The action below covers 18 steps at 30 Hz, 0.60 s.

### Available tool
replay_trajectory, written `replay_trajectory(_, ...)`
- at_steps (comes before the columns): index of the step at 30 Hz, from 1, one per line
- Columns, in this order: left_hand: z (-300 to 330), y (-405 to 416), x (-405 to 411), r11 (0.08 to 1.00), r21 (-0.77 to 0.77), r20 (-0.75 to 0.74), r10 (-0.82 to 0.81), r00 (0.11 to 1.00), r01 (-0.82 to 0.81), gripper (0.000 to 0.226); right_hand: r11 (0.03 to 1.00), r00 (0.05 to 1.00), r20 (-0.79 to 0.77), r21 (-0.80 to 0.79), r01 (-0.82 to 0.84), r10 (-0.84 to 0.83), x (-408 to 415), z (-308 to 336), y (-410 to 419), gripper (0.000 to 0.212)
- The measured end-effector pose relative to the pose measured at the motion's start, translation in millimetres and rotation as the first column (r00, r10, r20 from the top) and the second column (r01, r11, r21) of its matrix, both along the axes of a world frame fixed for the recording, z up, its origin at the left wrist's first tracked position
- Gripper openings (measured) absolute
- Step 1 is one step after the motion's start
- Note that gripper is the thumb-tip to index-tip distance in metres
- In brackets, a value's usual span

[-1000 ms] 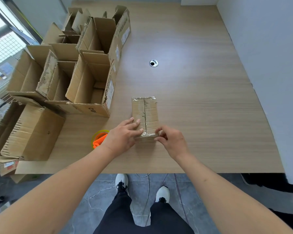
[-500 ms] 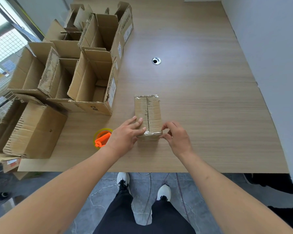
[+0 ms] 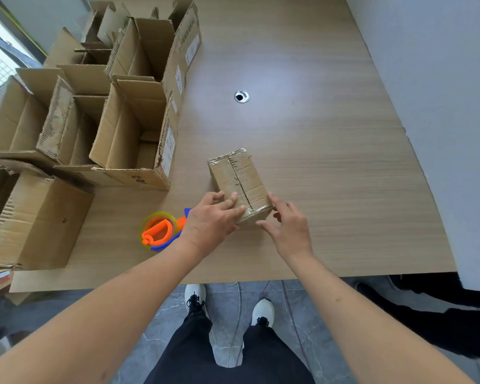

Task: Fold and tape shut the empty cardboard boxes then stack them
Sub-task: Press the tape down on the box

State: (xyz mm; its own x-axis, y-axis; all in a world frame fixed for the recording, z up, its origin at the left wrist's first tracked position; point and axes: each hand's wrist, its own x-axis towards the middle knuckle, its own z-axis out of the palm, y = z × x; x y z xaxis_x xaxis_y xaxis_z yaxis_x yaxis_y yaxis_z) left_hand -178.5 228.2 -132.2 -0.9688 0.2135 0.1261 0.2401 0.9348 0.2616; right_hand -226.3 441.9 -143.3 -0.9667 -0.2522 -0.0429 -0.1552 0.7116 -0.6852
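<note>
- Wood-grain bench [image 3: 330, 162] runs from my waist out to a pale wall on the right, and I'm standing at its near edge.
- My left hand [image 3: 209, 220] lies flat on the near left part of the small taped box [image 3: 240, 181], fingers straight and pressing down on its top.
- My right hand [image 3: 287, 228] is at the box's near right corner, fingers spread and relaxed, tips touching the cardboard without gripping it.
- That box sits in the middle of the bench, seam up and glossy with tape, turned a little off square.
- I judge it light, being empty, and fairly stiff now it's shut; the taped top looks slick, so I'd take it by the two long bare sides, one palm each, not by the top.
- Squeezing hard could dent the walls, and the corners already look crumpled.
- Just left of my left wrist lies the orange and blue tape dispenser [image 3: 160, 231].
- Further left and back stand the open boxes [image 3: 133, 128], flaps up, crowded together; they'll flex more and want holding low on the walls.
- Beyond the taped box is a round cable hole [image 3: 242, 96].
</note>
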Motion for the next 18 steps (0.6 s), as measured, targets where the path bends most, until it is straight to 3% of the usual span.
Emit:
replay_trajectory(4, 6.3, 2.5, -0.6, 0.999, 0.029, 0.002, 0.03, 1.0, -0.03, 0.054, 0.989, 0.999, -0.019, 0.14, -0.042, 0.045, -3.4, 4.5, -8.5, 0.079)
replay_trajectory(10, 8.5, -0.8, 0.4, 0.996, 0.074, 0.039, 0.04, 0.998, -0.042, 0.06, 0.978, 0.998, -0.046, 0.203, -0.038, 0.049, -10.8, 3.9, -17.6, 0.067)
replay_trajectory(15, 5.3, -0.7, 0.1, 0.993, 0.106, 0.05, 0.043, 0.998, -0.048, 0.059, 0.961, 0.986, -0.068, 0.244, -0.132, 0.153, -16.2, 6.4, -11.3, 0.074)
replay_trajectory(18, 6.0, -1.1, -1.3, 0.991, 0.126, 0.054, 0.042, 0.998, -0.048, 0.059, 0.961, 0.99, -0.068, 0.254, -0.105, 0.126, -16.3, 8.3, -15.2, 0.073)
